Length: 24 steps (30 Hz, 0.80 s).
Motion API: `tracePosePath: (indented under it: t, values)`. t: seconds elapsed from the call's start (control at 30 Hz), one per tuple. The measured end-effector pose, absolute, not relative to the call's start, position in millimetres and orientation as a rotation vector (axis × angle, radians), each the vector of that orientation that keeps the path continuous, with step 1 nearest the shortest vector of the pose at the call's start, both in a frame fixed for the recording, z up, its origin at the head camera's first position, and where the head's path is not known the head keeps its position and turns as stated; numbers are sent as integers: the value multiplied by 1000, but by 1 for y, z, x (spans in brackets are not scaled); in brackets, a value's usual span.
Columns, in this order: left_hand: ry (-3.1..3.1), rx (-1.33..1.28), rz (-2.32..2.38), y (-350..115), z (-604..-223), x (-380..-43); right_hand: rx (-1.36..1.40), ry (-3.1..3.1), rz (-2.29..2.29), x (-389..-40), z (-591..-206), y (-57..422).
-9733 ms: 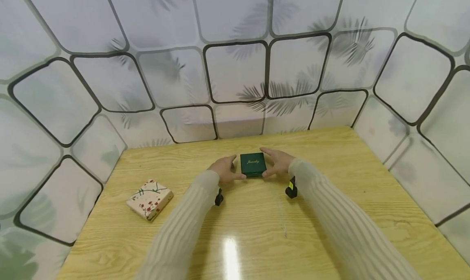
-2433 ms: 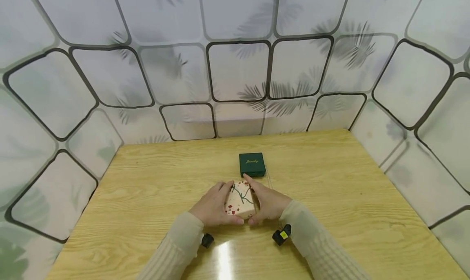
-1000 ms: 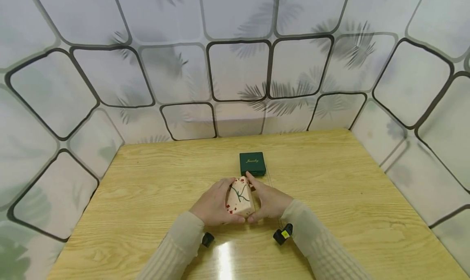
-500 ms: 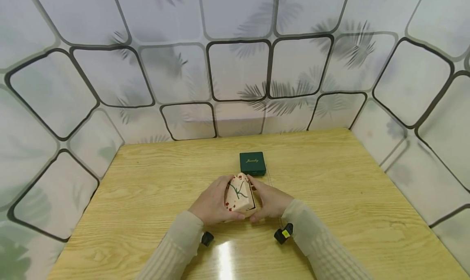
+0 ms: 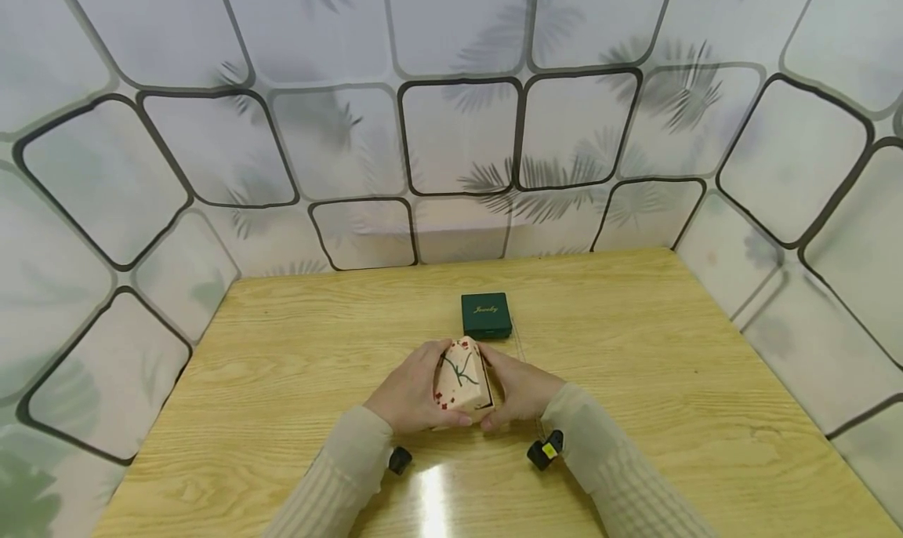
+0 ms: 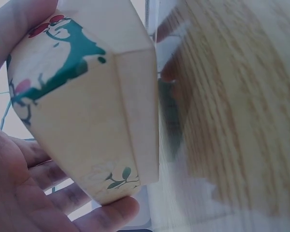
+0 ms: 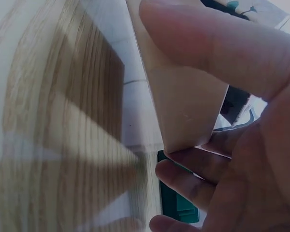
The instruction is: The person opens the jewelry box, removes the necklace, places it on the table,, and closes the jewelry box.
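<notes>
A cream floral box (image 5: 460, 375) with red blossoms and a green branch is held between both hands at mid-table. Its lid (image 6: 72, 125) is tilted up on the right side, leaving a dark gap above the base (image 7: 186, 104). My left hand (image 5: 405, 389) grips the lid from the left, thumb at the near edge. On the right, my right hand (image 5: 524, 387) holds the base between thumb and fingers. Just beyond the floral box lies a dark green jewelry box (image 5: 487, 316) with gold lettering, its lid down. What is inside the floral box cannot be seen.
The pale wooden table (image 5: 282, 350) is bounded by patterned fabric walls (image 5: 458, 138) at the back and sides. A thin clear strand (image 5: 518, 338) lies near the green box's right side. Dark wrist cameras (image 5: 545, 449) hang under the sleeves.
Earlier, both hands were at the green box and the floral box lay at the left. The floral box is now between the hands, and its lid has tilted up on the right.
</notes>
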<state>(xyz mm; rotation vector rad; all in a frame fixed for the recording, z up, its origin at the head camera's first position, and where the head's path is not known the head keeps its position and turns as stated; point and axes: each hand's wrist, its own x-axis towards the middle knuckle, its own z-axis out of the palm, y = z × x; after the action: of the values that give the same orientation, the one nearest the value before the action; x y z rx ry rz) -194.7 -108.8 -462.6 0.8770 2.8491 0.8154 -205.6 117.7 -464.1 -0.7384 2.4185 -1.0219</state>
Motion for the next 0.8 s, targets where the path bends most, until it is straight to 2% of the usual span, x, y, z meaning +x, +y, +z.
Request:
tracePosePath:
  t: [0.8]
  values:
    - [2889, 855, 925, -117, -455, -197, -644, 2510, -905, -206, -467, 118]
